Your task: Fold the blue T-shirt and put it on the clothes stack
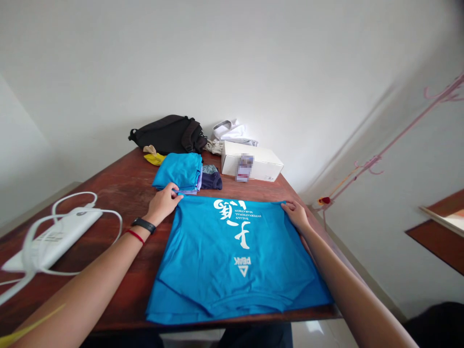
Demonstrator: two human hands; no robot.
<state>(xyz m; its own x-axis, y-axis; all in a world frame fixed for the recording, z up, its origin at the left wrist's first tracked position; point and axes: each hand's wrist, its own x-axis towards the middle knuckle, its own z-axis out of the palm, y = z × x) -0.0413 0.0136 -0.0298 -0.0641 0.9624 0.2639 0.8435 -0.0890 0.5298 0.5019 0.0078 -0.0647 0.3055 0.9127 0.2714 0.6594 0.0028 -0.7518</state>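
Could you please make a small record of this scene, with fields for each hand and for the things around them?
Left hand: pinches the edge of the blue T-shirt
Right hand: on the shirt's opposite top corner
Shirt: lying flat; white print, "Dalian International Marathon" and PEAK logo, upside down in this view
Near left hand: folded blue clothes, dark folded cloth
Rest: white box, black bag, white power bank with cable, on a wooden table
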